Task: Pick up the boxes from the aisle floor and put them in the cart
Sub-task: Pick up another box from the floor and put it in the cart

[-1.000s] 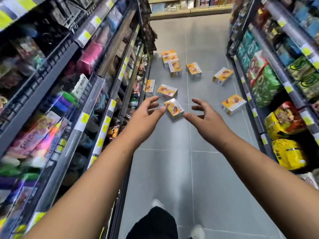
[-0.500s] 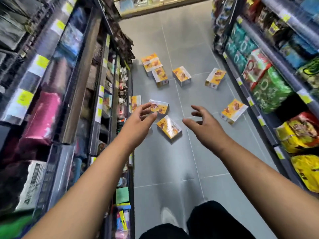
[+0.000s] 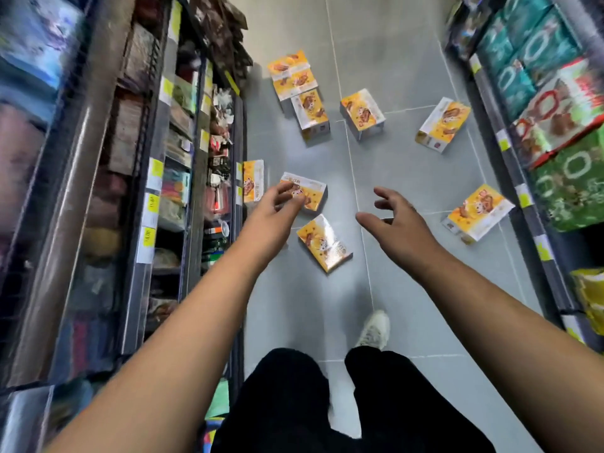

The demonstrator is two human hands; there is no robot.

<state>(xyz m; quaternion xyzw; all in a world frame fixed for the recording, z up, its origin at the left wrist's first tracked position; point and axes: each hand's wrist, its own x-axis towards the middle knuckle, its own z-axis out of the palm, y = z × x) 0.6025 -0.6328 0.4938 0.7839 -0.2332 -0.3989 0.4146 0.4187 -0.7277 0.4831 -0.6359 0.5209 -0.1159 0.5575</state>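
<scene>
Left hand (image 3: 274, 212) and right hand (image 3: 395, 220) have dropped nearer the closest box (image 3: 324, 242); spread wide and empty, they flank it, probably to clasp both sides. Other boxes (image 3: 362, 114) lie scattered beyond it.

Nine yellow-and-white boxes with printed pictures lay scattered on the grey floor (image 3: 294, 305). The nearest box (image 3: 325, 243) lay flat and askew in mid-aisle, with a second box (image 3: 313, 192) just beyond it. An upright box (image 3: 253, 181) stood on end at the left edge. A right box (image 3: 480, 212) lay apart. Farther off were a tilted box (image 3: 443, 124), a middle box (image 3: 361, 112), and a left box (image 3: 310, 114) just beside a farthest pair (image 3: 295, 83).
</scene>
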